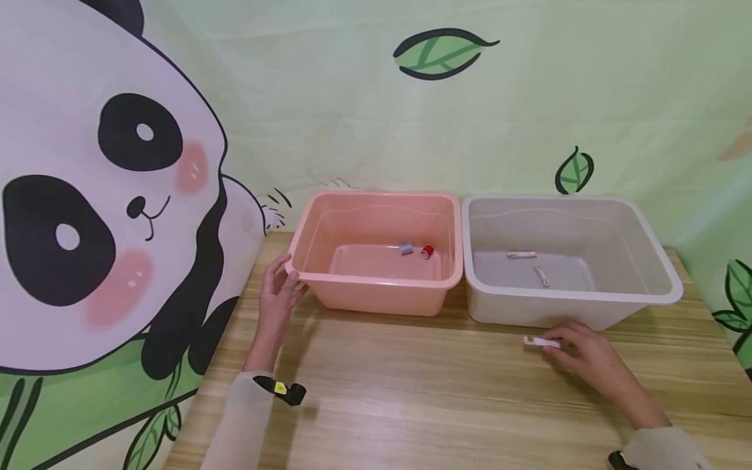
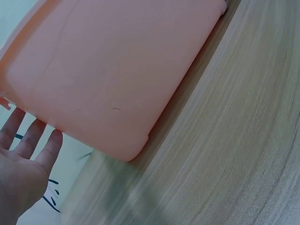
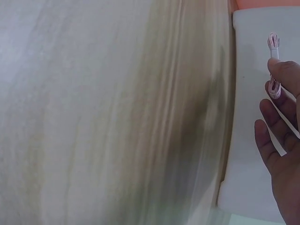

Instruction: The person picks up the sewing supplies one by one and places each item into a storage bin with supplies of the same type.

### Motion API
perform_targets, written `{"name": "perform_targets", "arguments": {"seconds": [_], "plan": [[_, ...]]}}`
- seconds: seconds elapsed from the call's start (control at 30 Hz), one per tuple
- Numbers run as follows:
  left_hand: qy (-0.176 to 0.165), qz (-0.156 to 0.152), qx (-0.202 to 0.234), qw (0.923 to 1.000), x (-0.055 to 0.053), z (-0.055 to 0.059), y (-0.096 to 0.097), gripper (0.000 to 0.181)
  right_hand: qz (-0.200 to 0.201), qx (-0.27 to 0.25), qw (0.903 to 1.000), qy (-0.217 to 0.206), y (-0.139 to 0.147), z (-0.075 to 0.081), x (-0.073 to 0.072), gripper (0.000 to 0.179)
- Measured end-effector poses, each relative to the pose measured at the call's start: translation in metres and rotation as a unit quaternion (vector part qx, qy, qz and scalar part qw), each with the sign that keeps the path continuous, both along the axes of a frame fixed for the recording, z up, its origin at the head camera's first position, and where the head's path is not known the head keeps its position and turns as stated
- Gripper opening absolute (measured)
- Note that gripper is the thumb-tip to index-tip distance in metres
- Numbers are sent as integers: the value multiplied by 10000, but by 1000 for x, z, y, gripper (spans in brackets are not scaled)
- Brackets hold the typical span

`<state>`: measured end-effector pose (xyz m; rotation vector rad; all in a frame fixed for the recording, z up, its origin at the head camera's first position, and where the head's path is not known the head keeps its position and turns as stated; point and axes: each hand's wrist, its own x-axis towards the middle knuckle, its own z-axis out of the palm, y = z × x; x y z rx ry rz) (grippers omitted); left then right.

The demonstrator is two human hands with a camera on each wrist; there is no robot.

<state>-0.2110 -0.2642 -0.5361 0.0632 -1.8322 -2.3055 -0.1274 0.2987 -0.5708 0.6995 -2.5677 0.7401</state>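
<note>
My left hand point(image 1: 276, 297) is at the left front corner of the pink plastic basin point(image 1: 376, 294), its fingers fairly straight and fingertips touching just under the rim. In front of the grey basin point(image 1: 523, 307), my right hand point(image 1: 587, 356) pinches a small looped bundle of pale pink cord point(image 3: 274, 44) between thumb and fingers. A white band wraps the bundle's middle. The right wrist view shows the other fingers spread loosely. Two similar cord bundles point(image 1: 521, 255) lie apart inside the grey basin. A light blue spool point(image 1: 406, 249) and a red spool point(image 1: 427, 252) sit in the pink basin.
Both basins stand side by side at the back of the wooden table point(image 1: 399, 391), their rims close together. Behind them hangs a pale green backdrop point(image 1: 329, 98) with leaves and a large panda point(image 1: 147, 215) printed on it.
</note>
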Motion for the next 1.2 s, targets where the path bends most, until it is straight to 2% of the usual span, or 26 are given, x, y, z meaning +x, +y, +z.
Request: {"name": "perform_targets", "arguments": {"seconds": [0.27,0.73,1.2], "plan": [[-24,-30,42,10000,-2,-2,-2,43,44,21,10000,13,-6,13,0,35],[-49,-1,-43,10000,-2,-2,-1,43,36,160,9999,-34,-20,48,0,36],[-72,-13,-51,10000,-3,-2,-2,45,411,262,9984,294,-30,87,0,40]]}}
